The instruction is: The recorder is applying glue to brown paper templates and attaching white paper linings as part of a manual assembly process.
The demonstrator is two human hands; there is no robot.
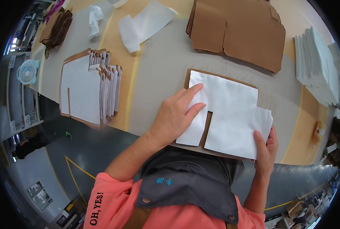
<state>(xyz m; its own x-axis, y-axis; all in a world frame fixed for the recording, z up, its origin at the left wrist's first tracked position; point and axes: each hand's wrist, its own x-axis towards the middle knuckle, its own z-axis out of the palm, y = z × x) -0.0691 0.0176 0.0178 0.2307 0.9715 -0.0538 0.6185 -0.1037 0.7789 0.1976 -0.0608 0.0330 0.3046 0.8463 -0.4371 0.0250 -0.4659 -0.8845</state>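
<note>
A white sheet point(231, 103) with a slot in its lower edge and a stepped right corner lies over a brown leather-like panel point(221, 77) at the table's front edge. The brown shows along the top and through the slot. My left hand point(174, 114) rests on the sheet's left side, thumb and index finger stretched apart, the other fingers partly hidden. At the lower right corner, my right hand point(267, 149) grips the sheet's edge, thumb on top and fingers round the side. Whether it also holds the panel beneath, I cannot tell.
Left on the table point(158, 72) stands a stack of white-faced brown panels point(82, 87). Plain brown panels point(246, 34) are piled at the back, a white sheet stack point(317, 65) at the right. Loose translucent paper point(147, 24) and a crumpled white piece point(95, 21) lie behind.
</note>
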